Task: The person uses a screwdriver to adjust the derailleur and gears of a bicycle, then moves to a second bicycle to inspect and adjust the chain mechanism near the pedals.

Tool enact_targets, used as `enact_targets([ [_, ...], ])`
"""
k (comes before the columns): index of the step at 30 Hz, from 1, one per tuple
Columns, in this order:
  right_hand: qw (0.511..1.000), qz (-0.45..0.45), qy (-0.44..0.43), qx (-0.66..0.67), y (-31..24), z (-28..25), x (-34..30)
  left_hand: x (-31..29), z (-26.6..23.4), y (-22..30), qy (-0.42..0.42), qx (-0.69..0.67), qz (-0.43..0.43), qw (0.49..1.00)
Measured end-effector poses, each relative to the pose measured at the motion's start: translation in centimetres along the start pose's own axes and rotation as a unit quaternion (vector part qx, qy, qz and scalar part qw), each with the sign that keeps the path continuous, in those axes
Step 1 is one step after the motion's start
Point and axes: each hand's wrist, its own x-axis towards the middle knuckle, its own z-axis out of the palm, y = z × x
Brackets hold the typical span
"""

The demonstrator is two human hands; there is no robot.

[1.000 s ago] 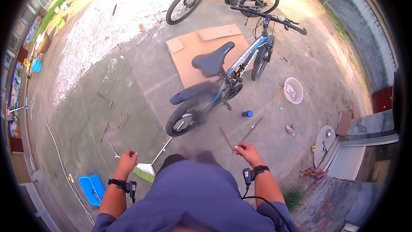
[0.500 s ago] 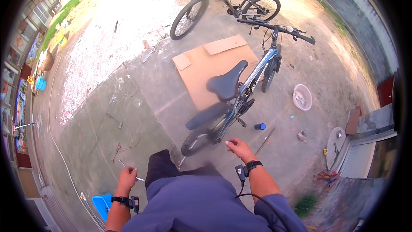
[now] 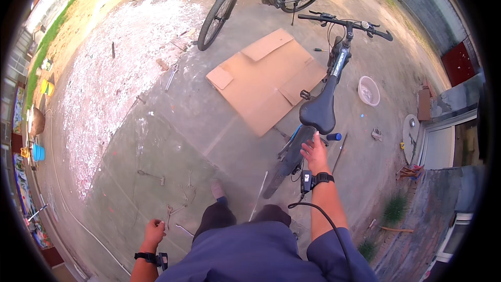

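In front of me on the right stands a blue and black bicycle (image 3: 340, 65), its black saddle (image 3: 319, 108) pointing away from me. My right hand (image 3: 314, 152) reaches forward over the rear mudguard, fingers spread. Its fingertips are at the back end of the saddle; I cannot tell whether they touch it. Low on the left, my left hand (image 3: 153, 234) hangs with loosely curled fingers, and nothing shows in it. A silver wrench (image 3: 183, 229) lies on the ground beside it, near my leg. Part of the rear wheel (image 3: 276, 180) shows below the mudguard.
Flattened cardboard (image 3: 255, 89) lies left of the bicycle. Beyond it stands a second bicycle (image 3: 222, 13). Several tools (image 3: 171, 213) and a thin silver rod (image 3: 259, 194) lie on the concrete. To the right are a blue can (image 3: 334, 137) and a pink basin (image 3: 369, 91).
My right hand has moved forward from beside the rear wheel to behind the saddle. The bicycle appears more upright, its saddle farther right of the cardboard. My view has shifted too.
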Motion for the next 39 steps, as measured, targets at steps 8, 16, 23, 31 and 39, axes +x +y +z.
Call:
enact_targets([
  [8,0.989,-0.028,0.079,0.120,-4.7,5.0,4.1,11.7,-10.5,16.0,0.021,0.109,0.111,0.988],
  [16,0.968,-0.034,0.092,0.230,-4.0,5.4,4.5,17.5,-5.9,40.7,-0.047,0.190,0.283,0.939],
  [23,0.963,0.007,0.093,0.255,-9.8,7.1,5.4,20.3,0.6,61.0,-0.080,0.281,0.339,0.894],
  [31,0.940,0.039,0.164,0.298,-11.4,9.7,7.3,20.5,14.0,89.1,-0.108,0.336,0.541,0.763],
  [39,0.827,0.029,0.338,0.448,-13.9,15.5,10.4,21.9,31.4,109.9,-0.109,0.346,0.757,0.544],
])
